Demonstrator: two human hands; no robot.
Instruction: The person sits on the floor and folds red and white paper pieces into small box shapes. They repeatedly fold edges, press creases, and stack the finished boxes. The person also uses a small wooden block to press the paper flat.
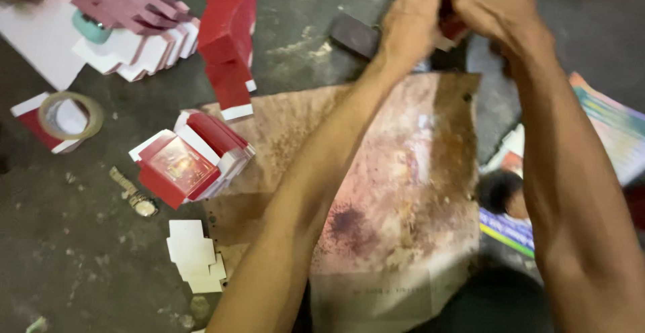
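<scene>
Left hand [411, 21] and right hand [485, 3] meet at top edge of view, both clamped on small red card piece [451, 21], mostly hidden by fingers. Step in hand looks like folding or pressing piece into shape above stained brown sheet [396, 192]. Next move likely calls for firm pinch along crease, then free spot beside stack of red boxes [191, 158]. Tape roll [70, 115] lies well apart, left.
</scene>
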